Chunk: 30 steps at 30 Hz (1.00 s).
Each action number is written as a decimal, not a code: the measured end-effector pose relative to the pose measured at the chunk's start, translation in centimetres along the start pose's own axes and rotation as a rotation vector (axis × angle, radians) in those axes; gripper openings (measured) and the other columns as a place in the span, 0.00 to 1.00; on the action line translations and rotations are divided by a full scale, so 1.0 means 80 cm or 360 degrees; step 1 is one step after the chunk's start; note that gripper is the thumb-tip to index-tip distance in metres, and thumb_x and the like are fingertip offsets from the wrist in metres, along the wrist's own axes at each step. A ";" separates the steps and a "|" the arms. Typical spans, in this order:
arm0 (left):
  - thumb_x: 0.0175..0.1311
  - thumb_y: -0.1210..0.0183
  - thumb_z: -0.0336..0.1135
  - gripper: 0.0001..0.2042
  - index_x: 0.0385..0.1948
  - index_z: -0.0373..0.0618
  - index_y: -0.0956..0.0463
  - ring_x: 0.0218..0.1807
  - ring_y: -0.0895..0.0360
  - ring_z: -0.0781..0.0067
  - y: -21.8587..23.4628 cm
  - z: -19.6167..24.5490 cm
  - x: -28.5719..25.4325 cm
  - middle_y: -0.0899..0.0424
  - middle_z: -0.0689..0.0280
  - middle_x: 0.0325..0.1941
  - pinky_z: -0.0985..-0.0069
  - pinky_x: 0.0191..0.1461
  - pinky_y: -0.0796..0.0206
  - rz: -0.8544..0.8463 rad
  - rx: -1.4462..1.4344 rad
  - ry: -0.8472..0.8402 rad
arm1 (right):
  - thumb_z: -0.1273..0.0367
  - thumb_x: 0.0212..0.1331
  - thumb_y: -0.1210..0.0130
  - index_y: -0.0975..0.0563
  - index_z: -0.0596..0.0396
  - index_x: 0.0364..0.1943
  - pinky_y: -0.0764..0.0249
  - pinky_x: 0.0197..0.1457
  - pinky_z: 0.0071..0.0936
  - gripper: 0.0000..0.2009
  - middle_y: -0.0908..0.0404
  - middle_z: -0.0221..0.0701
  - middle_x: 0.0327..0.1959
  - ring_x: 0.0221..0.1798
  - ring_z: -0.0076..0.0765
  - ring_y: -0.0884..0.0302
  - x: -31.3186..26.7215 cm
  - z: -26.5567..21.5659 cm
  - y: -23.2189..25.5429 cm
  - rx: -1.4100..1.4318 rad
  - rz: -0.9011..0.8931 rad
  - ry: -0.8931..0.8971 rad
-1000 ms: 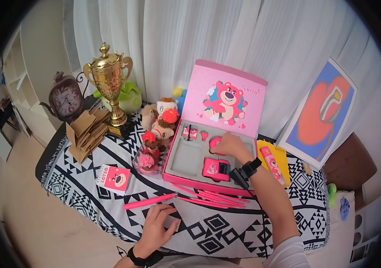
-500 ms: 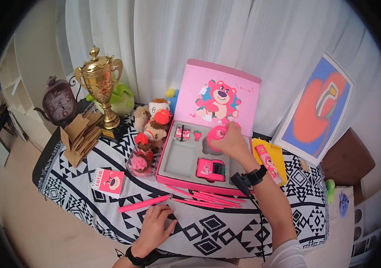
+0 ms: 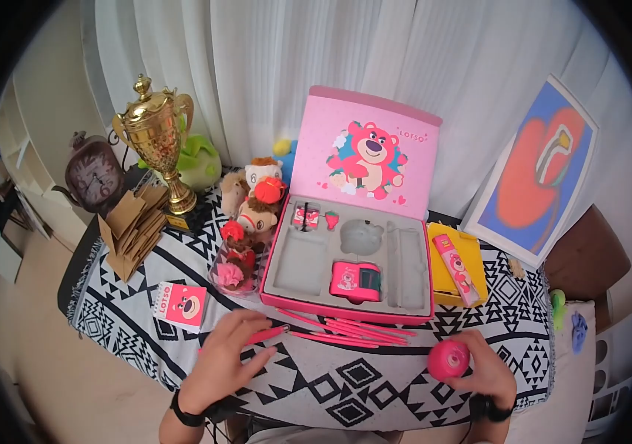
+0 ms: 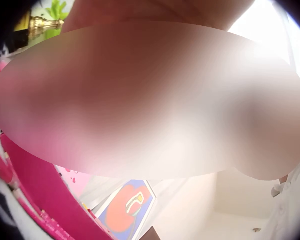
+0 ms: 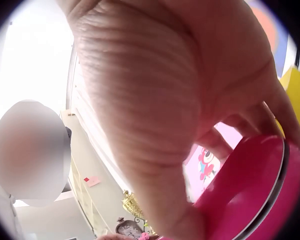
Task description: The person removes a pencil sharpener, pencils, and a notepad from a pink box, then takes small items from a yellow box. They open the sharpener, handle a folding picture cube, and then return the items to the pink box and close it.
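Observation:
In the head view my right hand (image 3: 488,370) grips a round pink gadget (image 3: 448,360) with a small round recess on its face. The right wrist view shows the thumb and fingers around its glossy pink shell (image 5: 240,192), along which a dark seam runs. My left hand (image 3: 223,359) hangs with loosely bent fingers over a thick pink stick (image 3: 268,335), covering much of it. Ahead stands an open pink gift box (image 3: 275,297), its grey insert (image 3: 308,244) holding a pink boxy device (image 3: 355,281) and small items; a bear-shaped recess (image 3: 361,237) lies bare.
Several thin pink sticks (image 3: 353,331) lie before the box. A pink notepad (image 3: 181,306) lies at left; plush toys (image 3: 260,194), a gold trophy (image 3: 155,137) and folded cardboard (image 3: 135,233) stand behind. Right of the box are a yellow packet (image 3: 442,285) and a leaning picture (image 3: 534,170).
My right hand has lifted the round pink gadget out of the box's insert and brought it to the near right of the table. The left hand has shifted left, over the thick stick.

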State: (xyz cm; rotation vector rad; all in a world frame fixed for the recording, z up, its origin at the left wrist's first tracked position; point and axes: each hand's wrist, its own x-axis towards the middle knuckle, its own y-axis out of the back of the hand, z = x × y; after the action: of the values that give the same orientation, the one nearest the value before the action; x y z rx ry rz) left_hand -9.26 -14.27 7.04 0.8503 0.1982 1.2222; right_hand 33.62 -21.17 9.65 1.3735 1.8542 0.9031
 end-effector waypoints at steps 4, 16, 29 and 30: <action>0.53 0.35 0.28 0.17 0.46 0.39 0.26 0.53 0.26 0.54 0.012 0.010 0.066 0.24 0.56 0.50 0.68 0.56 0.33 0.0073 0.0176 -0.0255 | 0.69 0.33 0.28 0.30 0.59 0.54 0.29 0.57 0.30 0.36 0.28 0.39 0.49 0.52 0.39 0.26 -0.047 0.041 -0.034 0.0177 0.0381 -0.0466; 0.48 0.34 0.30 0.19 0.45 0.43 0.23 0.48 0.26 0.50 -0.061 -0.103 0.272 0.25 0.53 0.46 0.63 0.53 0.33 -0.0391 0.0811 -0.0255 | 0.69 0.40 0.29 0.42 0.64 0.66 0.36 0.66 0.32 0.46 0.33 0.45 0.60 0.62 0.45 0.32 -0.051 0.065 -0.063 0.0271 0.0843 -0.0455; 0.52 0.43 0.22 0.09 0.36 0.37 0.25 0.35 0.21 0.61 -0.046 -0.108 0.290 0.19 0.57 0.32 0.70 0.41 0.30 -0.0296 0.0413 -0.0108 | 0.73 0.46 0.34 0.34 0.58 0.61 0.42 0.70 0.41 0.33 0.34 0.45 0.62 0.70 0.56 0.42 -0.056 0.021 -0.070 -0.0032 0.1175 -0.0384; 0.52 0.43 0.22 0.09 0.36 0.37 0.25 0.35 0.21 0.61 -0.041 -0.102 0.285 0.19 0.57 0.32 0.70 0.41 0.30 -0.0299 0.0421 -0.0116 | 0.73 0.46 0.34 0.33 0.58 0.59 0.42 0.69 0.41 0.32 0.34 0.44 0.62 0.70 0.57 0.43 -0.055 0.019 -0.071 0.0041 0.1192 -0.0395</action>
State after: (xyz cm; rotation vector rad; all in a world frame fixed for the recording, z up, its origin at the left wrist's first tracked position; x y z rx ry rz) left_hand -2.99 9.32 6.03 1.0787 0.3786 1.0004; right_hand 32.99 -26.44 4.54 2.1400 1.1599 0.9908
